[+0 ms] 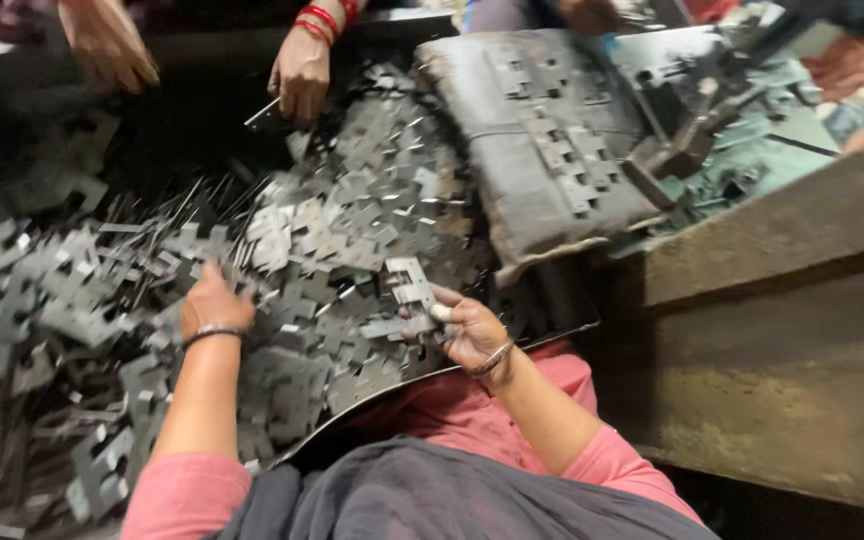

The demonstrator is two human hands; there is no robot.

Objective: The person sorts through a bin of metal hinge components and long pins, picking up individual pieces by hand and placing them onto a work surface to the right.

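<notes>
A big heap of flat grey stamped metal pieces [332,230] covers a dark tray in front of me. My left hand [214,303], a bangle on its wrist, reaches into the heap with its fingers down among the pieces; whether it grips one is hidden. My right hand [464,325] holds a small stack of the notched metal pieces [410,285] at the heap's right edge. Both my sleeves are pink.
Another person's hand with red bangles [302,75] holds a thin metal piece at the heap's far side, with a second hand [107,45] beside it. A dark worn pad [542,150] carrying metal pieces lies at the right, before a green machine [742,140]. A grey ledge [782,230] runs along the right.
</notes>
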